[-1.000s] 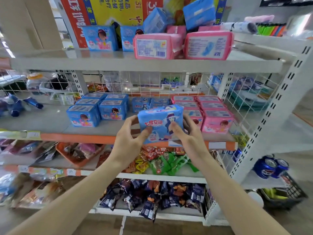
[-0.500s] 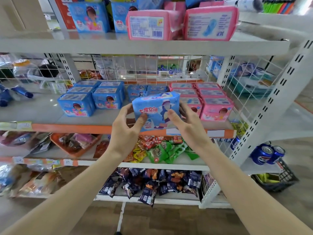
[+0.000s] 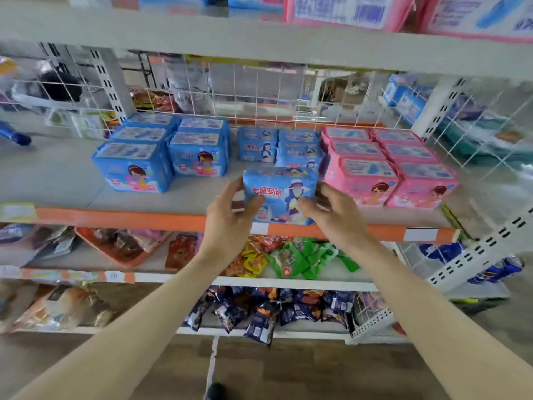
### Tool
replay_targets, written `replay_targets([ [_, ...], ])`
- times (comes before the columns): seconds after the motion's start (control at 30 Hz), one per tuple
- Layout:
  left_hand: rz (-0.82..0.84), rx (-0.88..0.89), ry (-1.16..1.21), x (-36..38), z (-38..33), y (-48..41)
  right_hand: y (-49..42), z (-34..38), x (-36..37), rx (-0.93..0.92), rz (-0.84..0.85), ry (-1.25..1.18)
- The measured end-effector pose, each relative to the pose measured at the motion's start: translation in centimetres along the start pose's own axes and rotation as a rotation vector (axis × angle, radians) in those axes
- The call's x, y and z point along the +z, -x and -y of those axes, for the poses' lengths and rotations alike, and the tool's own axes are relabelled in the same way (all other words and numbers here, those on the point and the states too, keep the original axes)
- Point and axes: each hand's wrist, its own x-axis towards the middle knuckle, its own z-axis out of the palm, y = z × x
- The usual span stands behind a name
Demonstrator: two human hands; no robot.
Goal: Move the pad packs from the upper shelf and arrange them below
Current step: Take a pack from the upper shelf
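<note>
A light blue pad pack with red lettering stands at the front of the lower shelf, between my two hands. My left hand grips its left side and my right hand grips its right side. Behind it stand two more light blue packs. To the left are several darker blue packs, to the right several pink packs. On the upper shelf, pink packs show at the top right edge, cut off by the frame.
A white wire grid backs the lower shelf. Below are shelves with snack bags and dark packets. A white upright post stands at the right, with blue cans beyond it.
Both hands have carried the light blue pack forward and down toward the lower shelf's front, in front of the two like packs. The view has dipped, so the upper shelf is mostly out of frame.
</note>
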Motion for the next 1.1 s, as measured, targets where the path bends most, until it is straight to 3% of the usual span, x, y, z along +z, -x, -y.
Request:
replay_targets([
  [0.17,0.042,-0.077,0.010,-2.1,4.1,-3.3,-3.4,-1.3,4.2,0.086,0.033,0.038],
  [0.53,0.061,-0.084,-0.028,-1.9,9.8,-9.7,-10.5,-5.1,8.8,0.148,-0.166,0.311],
  [0.87,-0.009,-0.041,-0.375,0.4,12.2,-14.8,-16.4,-7.8,8.7,0.104,-0.216,0.299],
  [1.1,-0.015,-0.084,-0.501,2.2,12.0,-19.2,-17.6,-8.3,7.1,0.039,-0.214,0.509],
])
